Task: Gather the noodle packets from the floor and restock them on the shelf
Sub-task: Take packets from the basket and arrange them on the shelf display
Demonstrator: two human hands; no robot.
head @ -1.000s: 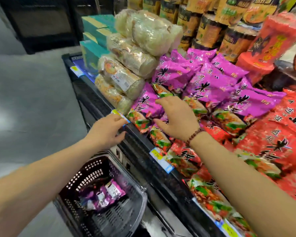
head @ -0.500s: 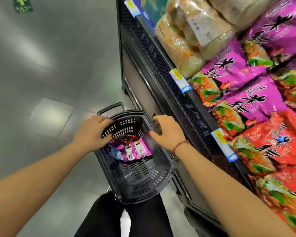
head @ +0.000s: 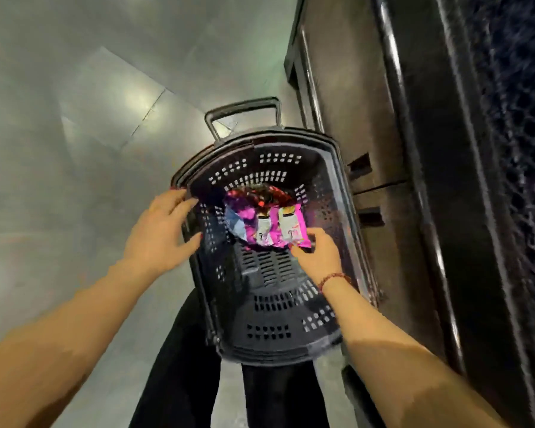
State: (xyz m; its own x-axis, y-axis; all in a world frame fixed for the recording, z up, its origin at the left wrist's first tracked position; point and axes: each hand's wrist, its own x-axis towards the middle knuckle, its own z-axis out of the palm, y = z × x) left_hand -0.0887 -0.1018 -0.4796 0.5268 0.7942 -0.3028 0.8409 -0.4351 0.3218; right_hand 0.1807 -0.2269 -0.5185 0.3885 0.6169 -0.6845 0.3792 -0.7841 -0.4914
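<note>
So the step in hand is grabbing the next noodles out of the basket (head: 269, 316), which is sitting on the floor (head: 74, 134) right up against the dark base of the shelf (head: 414, 180). The packets (head: 266, 220) (pink-purple ones, two lying side by side with a crumpled one tucked beside them) are lying at the far end of the basket bottom, toward the handle (head: 244, 108).

The right hand (head: 318, 257) is reaching down inside. Its fingertips are touching the near edge of the right-most packet, with the thumb sitting just below that edge. Whether it's actually pinching the wrapper or just landing on it, I honestly can't tell, since it's a bit smeared. The left hand (head: 158, 236) is lying against the basket's left rim, fingers spread and fairly straight, holding nothing. It's looking like it's bracing the basket.

As for doing this well, I'd be sliding the fingers over the top and the thumb under that near edge. That way I'm scooping both flat packets as a stack rather than tugging one corner, since the wrappers are looking slippery and crinkly. Bracing with the left hand is making sense, so the basket isn't skating away. Then I'd be lifting straight up and clearing the rim before swinging over to the shelf.
</note>
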